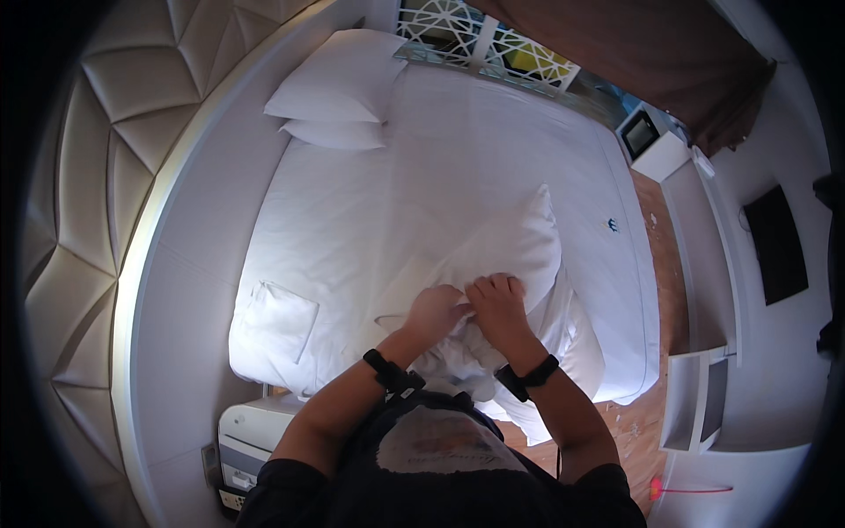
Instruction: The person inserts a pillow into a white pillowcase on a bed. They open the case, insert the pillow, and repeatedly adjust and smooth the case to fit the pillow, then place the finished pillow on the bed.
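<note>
A white pillow (528, 241) lies at the near side of the bed, one pointed corner of its cover aimed away from me. My left hand (437, 309) has its fingers closed on the white fabric at the pillow's near end. Right beside it, my right hand (496, 302) grips the same cover, knuckles up. The fingertips of both hands nearly meet. Loose crumpled white fabric (455, 360) bunches between my wrists and my body. Under my right forearm, another white pillow-like bundle (584, 350) is partly hidden.
Two stacked pillows (337, 82) rest at the far left of the white-sheeted bed (455, 152). A folded white cloth (284, 323) lies near its left corner. A bedside cabinet (254, 422) stands at lower left, a white shelf unit (686, 402) at right. Beyond hangs a brown curtain (647, 46).
</note>
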`<state>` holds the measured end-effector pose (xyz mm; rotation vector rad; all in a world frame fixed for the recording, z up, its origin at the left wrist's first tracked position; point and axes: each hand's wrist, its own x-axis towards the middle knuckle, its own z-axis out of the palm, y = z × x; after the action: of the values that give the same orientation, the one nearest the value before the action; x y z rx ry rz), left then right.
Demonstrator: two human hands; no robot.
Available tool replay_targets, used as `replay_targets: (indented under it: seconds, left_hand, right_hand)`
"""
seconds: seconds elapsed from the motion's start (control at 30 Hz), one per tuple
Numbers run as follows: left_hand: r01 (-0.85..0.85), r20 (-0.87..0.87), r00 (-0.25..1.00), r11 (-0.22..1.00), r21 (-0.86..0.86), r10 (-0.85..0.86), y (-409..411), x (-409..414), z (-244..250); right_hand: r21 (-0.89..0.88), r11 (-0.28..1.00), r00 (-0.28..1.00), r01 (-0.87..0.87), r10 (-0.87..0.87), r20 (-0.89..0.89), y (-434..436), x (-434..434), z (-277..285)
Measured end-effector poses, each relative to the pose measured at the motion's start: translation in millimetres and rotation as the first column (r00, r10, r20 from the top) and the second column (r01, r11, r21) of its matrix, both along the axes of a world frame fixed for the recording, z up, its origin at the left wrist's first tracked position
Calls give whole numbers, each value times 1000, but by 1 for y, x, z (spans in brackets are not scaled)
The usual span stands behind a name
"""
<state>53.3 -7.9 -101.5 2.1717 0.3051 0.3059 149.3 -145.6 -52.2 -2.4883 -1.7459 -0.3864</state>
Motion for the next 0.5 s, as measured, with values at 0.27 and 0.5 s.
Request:
replay_targets:
  seconds: [0.27,0.5]
  left_hand:
    - [-66,267,964,978,198,11,30,-48,-3]
    - [140,177,964,943,303,-200,42,-45,47]
  right_hand:
    - [81,996,997,-25,31,-64,-10,25,2]
    - [190,963,979,193,-178,-96,-48,59,35]
